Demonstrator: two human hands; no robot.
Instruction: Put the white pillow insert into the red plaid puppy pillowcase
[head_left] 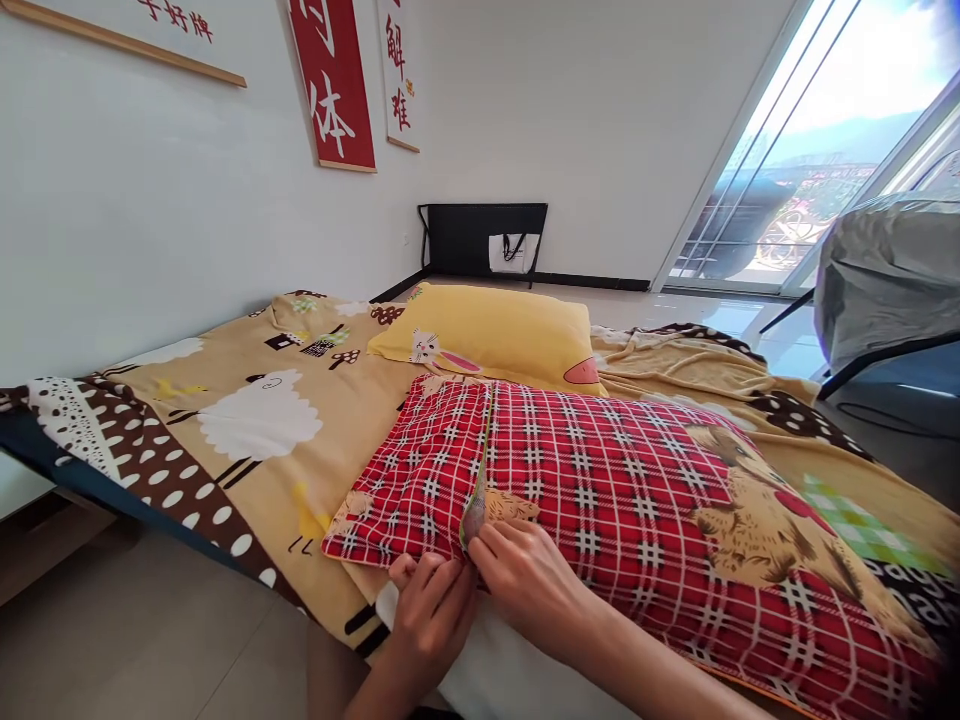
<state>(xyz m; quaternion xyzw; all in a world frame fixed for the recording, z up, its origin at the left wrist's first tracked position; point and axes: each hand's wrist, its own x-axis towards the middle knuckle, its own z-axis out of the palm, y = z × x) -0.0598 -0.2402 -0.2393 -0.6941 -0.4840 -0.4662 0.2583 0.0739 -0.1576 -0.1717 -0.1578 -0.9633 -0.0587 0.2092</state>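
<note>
We're looking down at the red plaid pillow point(600, 480), lying across the near edge of the bed point(247, 420) on the sheep-print sheet. A long seam point(480, 460) runs up the pillowcase near its left end, and both hands meet at the bottom of it. Our left hand point(429, 612) has its fingers curled together, pinching the plaid flap on the left side of the seam. Our right hand point(529, 580) sits right against it, fingertips pressed together on the fabric at the right side of the seam, just under a little greenish strip showing in the opening. The two hands are touching, knuckle to knuckle. A dog picture point(757, 520) covers the pillow's right half. Just behind it lies a yellow pillow point(495, 335), touching its far edge. Further back we see red banners point(334, 85) on the white wall, a black rack point(480, 240) against the far wall, and a covered chair point(885, 280) by the bright window.
</note>
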